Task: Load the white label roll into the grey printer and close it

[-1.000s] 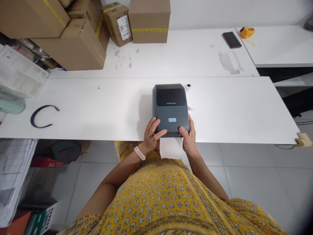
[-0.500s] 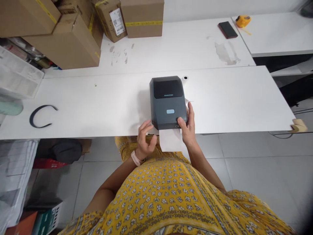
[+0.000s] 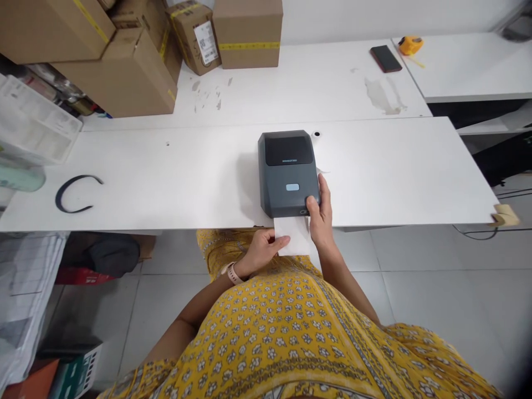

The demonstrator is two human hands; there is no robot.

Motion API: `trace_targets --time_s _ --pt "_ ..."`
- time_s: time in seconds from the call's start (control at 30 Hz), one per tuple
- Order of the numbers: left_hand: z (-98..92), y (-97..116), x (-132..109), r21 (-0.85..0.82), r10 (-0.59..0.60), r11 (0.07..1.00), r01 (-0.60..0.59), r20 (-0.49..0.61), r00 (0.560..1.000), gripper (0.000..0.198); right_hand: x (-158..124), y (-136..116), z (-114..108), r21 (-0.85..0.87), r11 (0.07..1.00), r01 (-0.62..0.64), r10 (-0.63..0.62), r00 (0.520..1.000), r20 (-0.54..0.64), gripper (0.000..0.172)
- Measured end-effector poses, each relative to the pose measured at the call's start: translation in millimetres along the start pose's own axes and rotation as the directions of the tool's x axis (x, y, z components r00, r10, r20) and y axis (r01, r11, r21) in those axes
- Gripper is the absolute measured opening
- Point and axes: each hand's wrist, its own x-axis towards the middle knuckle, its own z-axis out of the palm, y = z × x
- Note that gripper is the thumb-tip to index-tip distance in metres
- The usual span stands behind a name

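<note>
A dark grey label printer (image 3: 286, 174) with a light blue button stands at the front edge of the white table. White label paper (image 3: 294, 235) comes out of its front and hangs past the table edge. My left hand (image 3: 265, 248) is closed on the left side of this paper, thumb on top and fingers beneath. My right hand (image 3: 321, 219) grips the printer's front right corner, its thumb on the top and its fingers along the side. Behind the printer, the end of a white paper roll (image 3: 317, 134) shows, mostly hidden.
Cardboard boxes (image 3: 249, 33) with yellow tape are stacked at the back left. A black headband (image 3: 66, 194) lies at the table's left. A phone (image 3: 386, 59) and a yellow tape measure (image 3: 410, 45) lie at the back right. A tape roll (image 3: 505, 215) sits at the right corner.
My left hand has moved from beside the printer's front left corner down and right, and has closed on the label paper. My right hand keeps its grip on the printer.
</note>
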Motion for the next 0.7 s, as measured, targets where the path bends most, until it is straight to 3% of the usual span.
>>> trace_targets --time_s 0.17,0.33,0.4,0.47,0.53,0.57,0.6,0.63,0.7 --pt "-0.7 -14 2 -0.012 -0.032 0.999 0.032 -0.028 0.999 0.055 2 -3 1 0.006 0.999 0.043 -0.043 0.999 -0.009 0.061" --pt "2.3 -13 -3 -0.016 -0.012 1.0 0.012 -0.002 1.0 0.054 5 5 1 0.02 0.998 0.066 -0.066 0.998 -0.002 0.061" --pt "2.0 -11 -6 0.007 0.048 0.999 -0.048 -0.072 0.996 0.053 6 14 2 0.07 0.997 0.04 -0.04 0.999 -0.005 0.069" --pt "-0.3 -9 -6 0.072 0.184 0.983 -0.171 -0.267 0.946 0.048 6 24 4 0.15 0.988 -0.036 0.036 0.999 0.007 0.077" --pt "-4.2 -4 0 0.184 0.34 0.94 -0.287 -0.466 0.817 0.039 5 29 5 0.237 0.96 -0.147 0.137 0.989 0.056 0.079" --pt "-6.2 -1 5 0.237 0.399 0.917 -0.322 -0.515 0.759 0.04 4 30 4 0.269 0.944 -0.193 0.177 0.981 0.086 0.078" --pt "-7.9 2 12 0.275 0.439 0.898 -0.343 -0.526 0.728 0.046 4 29 4 0.29 0.93 -0.224 0.2 0.973 0.112 0.076" --pt "-9.1 4 19 0.294 0.461 0.887 -0.357 -0.505 0.73 0.054 3 26 3 0.304 0.922 -0.24 0.209 0.969 0.131 0.075" --pt "-9.3 7 36 0.273 0.467 0.883 -0.382 -0.419 0.778 0.064 2 19 1 0.316 0.916 -0.249 0.209 0.966 0.154 0.073"
